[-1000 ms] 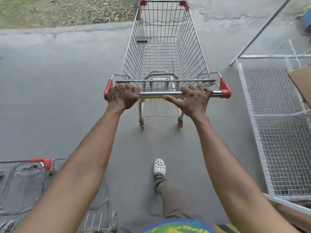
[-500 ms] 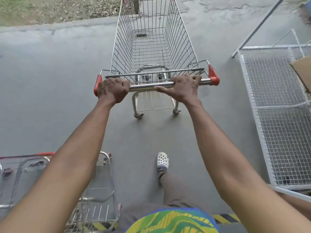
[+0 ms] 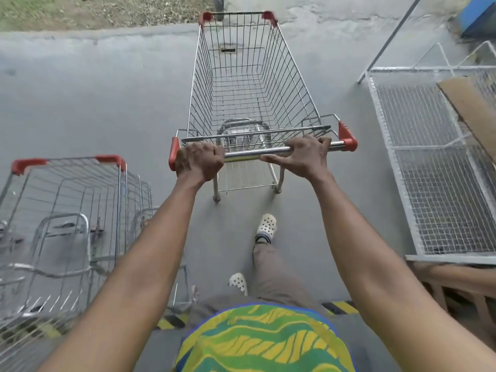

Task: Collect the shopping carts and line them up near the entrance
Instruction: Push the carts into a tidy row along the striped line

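An empty wire shopping cart (image 3: 249, 84) with red corner caps stands in front of me on grey concrete. Both hands grip its chrome handle bar (image 3: 268, 151): my left hand (image 3: 200, 161) is closed around the left end beside the red cap, and my right hand (image 3: 302, 155) is wrapped over the bar right of centre. At my lower left stand other nested carts (image 3: 67, 224) with red caps, their baskets pointing the same way.
White wire-mesh cages (image 3: 440, 162) line the right side, with a cardboard sheet (image 3: 472, 108) leaning on them. A grass and gravel strip (image 3: 80, 9) lies beyond the concrete edge. Yellow-black hazard tape (image 3: 171, 322) crosses the floor under me. A blue object (image 3: 477, 14) sits far right.
I have stepped back with the cart, which has come closer. The nested carts at my lower left have come much further into view. Both hands have stayed on the handle.
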Motion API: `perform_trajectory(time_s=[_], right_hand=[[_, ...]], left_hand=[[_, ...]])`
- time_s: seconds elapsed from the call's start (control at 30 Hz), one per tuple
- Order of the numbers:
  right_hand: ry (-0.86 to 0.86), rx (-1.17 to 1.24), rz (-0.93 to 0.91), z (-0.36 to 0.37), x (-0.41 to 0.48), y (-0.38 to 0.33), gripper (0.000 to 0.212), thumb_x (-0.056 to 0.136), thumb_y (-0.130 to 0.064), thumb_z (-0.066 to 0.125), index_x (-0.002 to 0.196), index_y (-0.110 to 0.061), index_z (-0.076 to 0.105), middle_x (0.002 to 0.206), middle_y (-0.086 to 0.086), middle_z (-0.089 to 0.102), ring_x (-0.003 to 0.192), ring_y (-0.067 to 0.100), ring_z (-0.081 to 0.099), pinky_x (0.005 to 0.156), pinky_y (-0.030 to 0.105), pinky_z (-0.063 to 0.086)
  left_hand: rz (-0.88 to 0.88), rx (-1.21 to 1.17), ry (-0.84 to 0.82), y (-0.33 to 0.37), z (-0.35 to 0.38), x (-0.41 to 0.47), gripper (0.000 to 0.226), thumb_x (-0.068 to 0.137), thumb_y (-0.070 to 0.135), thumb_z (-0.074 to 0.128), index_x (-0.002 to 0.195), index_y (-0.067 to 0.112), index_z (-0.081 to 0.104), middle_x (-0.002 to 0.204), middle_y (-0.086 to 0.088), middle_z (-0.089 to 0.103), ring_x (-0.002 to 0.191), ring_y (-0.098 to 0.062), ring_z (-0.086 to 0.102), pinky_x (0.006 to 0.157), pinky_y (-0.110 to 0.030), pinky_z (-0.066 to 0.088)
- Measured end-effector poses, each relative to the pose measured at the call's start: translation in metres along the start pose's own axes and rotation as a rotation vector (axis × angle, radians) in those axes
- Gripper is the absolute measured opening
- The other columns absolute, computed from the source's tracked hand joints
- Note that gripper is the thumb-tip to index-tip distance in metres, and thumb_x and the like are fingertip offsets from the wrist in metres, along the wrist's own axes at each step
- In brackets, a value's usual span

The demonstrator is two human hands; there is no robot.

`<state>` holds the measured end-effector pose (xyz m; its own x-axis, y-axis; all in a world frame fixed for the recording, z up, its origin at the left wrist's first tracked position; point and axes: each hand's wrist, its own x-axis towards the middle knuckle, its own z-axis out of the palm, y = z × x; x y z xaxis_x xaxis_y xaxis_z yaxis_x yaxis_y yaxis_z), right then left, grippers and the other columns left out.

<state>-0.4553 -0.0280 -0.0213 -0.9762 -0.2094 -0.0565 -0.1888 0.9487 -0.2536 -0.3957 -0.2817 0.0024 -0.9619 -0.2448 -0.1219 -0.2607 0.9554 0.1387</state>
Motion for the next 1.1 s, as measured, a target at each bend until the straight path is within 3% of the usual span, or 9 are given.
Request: perform_trajectory(time_s=[0.13, 0.3, 0.43, 0.6, 0.73, 0.8, 0.9, 1.03, 1.1], right_hand=[[0.002, 0.007, 0.011, 0.003, -0.075, -0.001, 0.087, 0.061, -0.108, 0.037, 0.062, -0.022, 0.048, 0.069, -0.011, 0.054, 0.087, 0.018, 0.050, 0.082, 0.043, 0.024], [-0.011, 0.003, 0.028, 0.003, -0.159, -0.004, 0.081, 0.062, -0.106, 0.039, 0.061, -0.025, 0.048, 0.069, -0.013, 0.048, 0.089, 0.018, 0.048, 0.083, 0.042, 0.023], [-0.036, 0.012, 0.047, 0.003, -0.217, -0.005, 0.080, 0.063, -0.105, 0.041, 0.059, -0.026, 0.046, 0.067, -0.015, 0.042, 0.088, 0.018, 0.046, 0.083, 0.043, 0.023], [-0.007, 0.001, 0.038, 0.008, -0.285, 0.003, 0.079, 0.063, -0.105, 0.040, 0.056, -0.027, 0.040, 0.064, -0.014, 0.042, 0.085, 0.017, 0.043, 0.083, 0.045, 0.026], [0.007, 0.026, 0.016, 0.018, -0.337, 0.009, 0.079, 0.064, -0.106, 0.037, 0.057, -0.027, 0.040, 0.070, -0.013, 0.050, 0.087, 0.015, 0.043, 0.082, 0.044, 0.023], [0.036, 0.022, 0.002, 0.018, -0.360, 0.010, 0.079, 0.064, -0.106, 0.037, 0.056, -0.028, 0.037, 0.070, -0.013, 0.050, 0.085, 0.015, 0.042, 0.080, 0.043, 0.022], [0.075, 0.015, -0.006, 0.022, -0.390, 0.009, 0.080, 0.064, -0.106, 0.037, 0.056, -0.027, 0.037, 0.069, -0.013, 0.052, 0.083, 0.017, 0.045, 0.079, 0.043, 0.023], [0.072, 0.024, -0.008, 0.031, -0.421, 0.002, 0.082, 0.064, -0.107, 0.033, 0.060, -0.026, 0.044, 0.072, -0.014, 0.059, 0.089, 0.017, 0.055, 0.087, 0.049, 0.032], [0.067, 0.030, -0.004, 0.032, -0.435, -0.005, 0.080, 0.064, -0.106, 0.034, 0.060, -0.027, 0.043, 0.071, -0.014, 0.058, 0.090, 0.017, 0.055, 0.089, 0.050, 0.032]], left_hand=[[0.002, -0.011, -0.007, -0.004, 0.002, -0.074, 0.049, 0.097, 0.038, 0.037, 0.072, 0.011, 0.068, 0.069, -0.007, 0.063, 0.066, -0.024, 0.058, 0.097, -0.038, 0.046], [0.061, -0.070, -0.013, -0.012, 0.012, -0.151, 0.047, 0.097, 0.038, 0.039, 0.059, 0.013, 0.052, 0.060, -0.004, 0.053, 0.066, -0.028, 0.062, 0.070, -0.032, 0.047], [0.022, -0.038, 0.014, -0.014, 0.021, -0.203, 0.051, 0.099, 0.040, 0.036, 0.069, 0.012, 0.067, 0.077, -0.006, 0.066, 0.075, -0.023, 0.063, 0.096, -0.038, 0.044], [-0.025, 0.012, -0.009, -0.021, 0.048, -0.264, 0.068, 0.092, 0.056, 0.019, 0.084, 0.018, 0.074, 0.089, -0.003, 0.071, 0.081, -0.021, 0.065, 0.101, -0.039, 0.040], [-0.035, 0.036, 0.001, -0.021, 0.055, -0.316, 0.063, 0.092, 0.055, 0.020, 0.070, 0.016, 0.065, 0.079, 0.003, 0.065, 0.073, -0.018, 0.061, 0.116, -0.040, 0.022], [-0.022, 0.036, 0.008, -0.018, 0.051, -0.341, 0.058, 0.098, 0.051, 0.028, 0.064, 0.015, 0.059, 0.073, 0.001, 0.060, 0.069, -0.019, 0.059, 0.110, -0.040, 0.032], [0.014, 0.026, 0.004, -0.019, 0.048, -0.375, 0.052, 0.101, 0.044, 0.035, 0.061, 0.016, 0.053, 0.072, -0.005, 0.059, 0.072, -0.025, 0.061, 0.087, -0.038, 0.043], [0.022, 0.022, 0.007, -0.032, 0.052, -0.401, 0.056, 0.100, 0.042, 0.036, 0.061, 0.011, 0.061, 0.061, -0.002, 0.061, 0.064, -0.020, 0.062, 0.096, -0.037, 0.042], [0.024, 0.005, 0.004, -0.039, 0.053, -0.413, 0.056, 0.101, 0.042, 0.037, 0.061, 0.010, 0.060, 0.058, -0.002, 0.056, 0.059, -0.019, 0.057, 0.082, -0.034, 0.041]])
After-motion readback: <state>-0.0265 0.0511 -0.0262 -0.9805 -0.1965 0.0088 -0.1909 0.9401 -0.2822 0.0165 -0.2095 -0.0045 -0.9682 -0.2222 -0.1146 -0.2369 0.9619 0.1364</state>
